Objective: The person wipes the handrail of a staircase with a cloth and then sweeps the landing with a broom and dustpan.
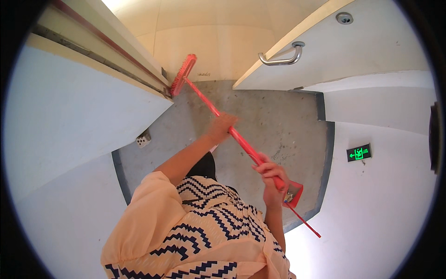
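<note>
A red long-handled broom (209, 103) runs slantwise before me, its bristled head raised towards the doorway, close to the edge of the left door. My left hand (222, 126) is closed around the middle of the handle. Nearer the handle's end, my right hand (273, 172) grips the thicker part, with its fingers wrapped over it. Beyond my right wrist, a red dustpan (296, 195) with some debris in it rests on the grey floor (258, 115), its thin red handle sticking out towards the lower right.
A door (362, 48) with a metal lever handle (284, 59) stands at the upper right. On the left is another door panel (80, 94), with a small block with holes (143, 139) at its foot. A green lit exit sign (359, 152) hangs on the right wall.
</note>
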`<state>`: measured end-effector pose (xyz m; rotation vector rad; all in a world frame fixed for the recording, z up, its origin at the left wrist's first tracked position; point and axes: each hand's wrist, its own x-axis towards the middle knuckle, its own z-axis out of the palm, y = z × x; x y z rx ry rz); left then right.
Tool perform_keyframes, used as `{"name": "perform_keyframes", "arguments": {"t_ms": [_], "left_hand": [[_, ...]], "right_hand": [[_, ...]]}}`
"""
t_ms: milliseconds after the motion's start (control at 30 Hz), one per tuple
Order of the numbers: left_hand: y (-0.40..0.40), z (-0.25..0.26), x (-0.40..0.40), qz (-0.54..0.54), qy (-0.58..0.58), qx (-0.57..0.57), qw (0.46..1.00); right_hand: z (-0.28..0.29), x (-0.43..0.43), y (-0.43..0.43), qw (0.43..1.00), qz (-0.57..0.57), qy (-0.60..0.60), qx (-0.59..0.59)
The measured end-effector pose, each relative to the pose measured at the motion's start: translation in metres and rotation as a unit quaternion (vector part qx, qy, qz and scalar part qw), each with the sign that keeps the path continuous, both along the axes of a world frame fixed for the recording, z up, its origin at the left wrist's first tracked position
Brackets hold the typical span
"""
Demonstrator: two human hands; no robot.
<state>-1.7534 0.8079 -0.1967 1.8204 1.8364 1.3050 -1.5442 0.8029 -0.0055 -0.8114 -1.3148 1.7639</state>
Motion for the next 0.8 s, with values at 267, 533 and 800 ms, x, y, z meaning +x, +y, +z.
{"name": "perform_keyframes", "arguments": {"t_ms": [267,533,800], "left_hand": [[-0.055,-0.070,0.024,0.045,-0.054,-0.061,0.996],[-0.023,0.038,0.081,-0.094,-0.099,-0.109,0.985],[-0.055,0.023,0.080,-0.127,-0.090,-0.163,0.974]], "right_hand": [[-0.004,0.000,-0.011,0.968,0.186,-0.140,0.094],[0.074,0.044,-0.002,0.994,0.020,-0.109,0.010],[0.033,0.080,-0.008,0.996,-0.011,-0.028,-0.085]]}}
